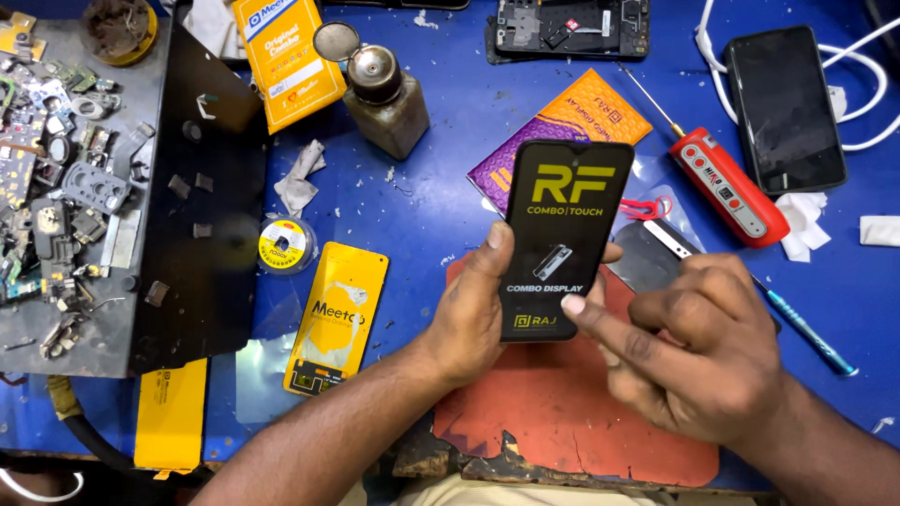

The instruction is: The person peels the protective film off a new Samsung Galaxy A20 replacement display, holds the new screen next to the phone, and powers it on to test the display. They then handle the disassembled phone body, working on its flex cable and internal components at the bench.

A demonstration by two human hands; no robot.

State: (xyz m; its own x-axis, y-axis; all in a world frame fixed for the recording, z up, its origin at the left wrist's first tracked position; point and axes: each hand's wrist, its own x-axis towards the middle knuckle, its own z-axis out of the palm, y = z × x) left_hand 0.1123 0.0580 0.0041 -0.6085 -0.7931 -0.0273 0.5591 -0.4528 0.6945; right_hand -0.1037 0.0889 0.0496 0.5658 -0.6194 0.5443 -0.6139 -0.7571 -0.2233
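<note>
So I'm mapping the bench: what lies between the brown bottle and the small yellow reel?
In the head view, a crumpled grey tissue lies between the brown bottle and yellow reel.

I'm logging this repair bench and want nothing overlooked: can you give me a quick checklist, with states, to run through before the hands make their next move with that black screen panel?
1. Panel gripped: ok, left hand holds its lower left edge, fingers behind it.
2. Right hand free: ok, it holds nothing; its forefinger touches the panel's lower edge.
3. Panel's printed film on: ok, it covers the face.
4. Landing spot below: ok, red mat lies under the hands, though cracked at its front edge.
5. Screwdriver nearby: ok, beside the right hand.
6. Panel's back: cannot tell, hidden.
</note>
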